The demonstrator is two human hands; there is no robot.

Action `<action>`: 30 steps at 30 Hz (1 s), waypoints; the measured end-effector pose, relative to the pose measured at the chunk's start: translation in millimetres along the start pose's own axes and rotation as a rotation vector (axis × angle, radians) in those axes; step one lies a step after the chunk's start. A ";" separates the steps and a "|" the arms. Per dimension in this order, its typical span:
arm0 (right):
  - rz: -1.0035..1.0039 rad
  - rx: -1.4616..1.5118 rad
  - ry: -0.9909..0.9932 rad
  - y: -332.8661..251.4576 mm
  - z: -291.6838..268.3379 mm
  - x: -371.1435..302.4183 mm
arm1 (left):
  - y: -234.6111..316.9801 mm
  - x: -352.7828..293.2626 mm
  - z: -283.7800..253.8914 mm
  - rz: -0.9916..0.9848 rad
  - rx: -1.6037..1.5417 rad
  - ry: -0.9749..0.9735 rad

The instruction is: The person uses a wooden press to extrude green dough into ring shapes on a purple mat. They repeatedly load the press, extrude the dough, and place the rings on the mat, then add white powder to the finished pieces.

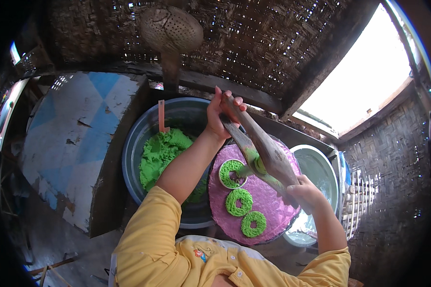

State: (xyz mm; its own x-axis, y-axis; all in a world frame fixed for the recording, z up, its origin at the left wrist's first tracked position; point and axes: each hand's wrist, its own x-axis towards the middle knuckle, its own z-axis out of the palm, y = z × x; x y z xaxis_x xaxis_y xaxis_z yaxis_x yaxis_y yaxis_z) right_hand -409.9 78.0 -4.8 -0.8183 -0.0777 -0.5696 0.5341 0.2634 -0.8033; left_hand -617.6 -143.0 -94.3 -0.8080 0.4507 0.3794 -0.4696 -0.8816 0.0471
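Note:
A wooden press of two long bars slants over a round pink mat. My left hand is closed around the bars' upper ends, and my right hand grips the lower right end. Between the bars, some green dough shows at the middle. Below the press, a green ring of fine strands lies inside a pale round hoop on the mat. Nearer to me are two more such rings, a middle ring and a near ring. Part of the mat is hidden under the press.
A dark basin at left holds a mound of green dough with a pinkish flat tool upright in it. To the right stands a pale bucket. A worn blue-and-white board lies far left. A perforated ladle hangs on the woven wall.

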 end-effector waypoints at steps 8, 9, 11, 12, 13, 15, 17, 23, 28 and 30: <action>0.027 0.098 -0.140 18.5 21.1 -0.6 | 12.7 -27.4 1.8 -0.032 0.039 0.047; 0.011 0.086 -0.131 17.1 26.0 2.4 | 19.7 -25.8 6.0 -0.049 0.038 0.005; -0.048 0.073 -0.159 10.8 33.1 7.5 | 32.7 -17.0 17.2 -0.119 -0.029 -0.287; -0.114 0.088 -0.163 6.5 35.9 10.4 | 38.4 -14.0 23.8 -0.080 0.049 -0.157; -0.199 0.105 -0.168 2.4 38.1 12.7 | 43.9 -11.3 30.6 -0.076 0.128 -0.075; -0.318 0.162 -0.150 -4.1 41.9 17.8 | 45.5 -10.6 41.1 -0.121 0.228 -0.099; -0.421 0.256 -0.103 -8.3 43.2 25.4 | 34.6 -20.3 44.8 -0.272 0.826 -0.290; -0.502 0.114 -0.207 -0.2 45.8 65.9 | 8.8 -61.9 24.6 -0.481 2.139 0.238; -0.303 -0.745 0.480 25.6 53.9 91.7 | 44.4 -113.6 14.1 0.261 2.371 -0.162; -0.277 -0.694 0.441 35.5 55.6 97.1 | 53.7 -131.8 17.8 0.322 2.414 -0.090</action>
State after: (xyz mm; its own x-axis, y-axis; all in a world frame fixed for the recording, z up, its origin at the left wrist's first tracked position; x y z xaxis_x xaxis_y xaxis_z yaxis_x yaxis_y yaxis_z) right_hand -458.6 26.3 -98.3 -0.9842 0.1158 -0.1343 0.1703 0.8283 -0.5338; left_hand -530.1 -252.2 -125.4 -0.7007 0.3810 0.6031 0.7029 0.5136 0.4921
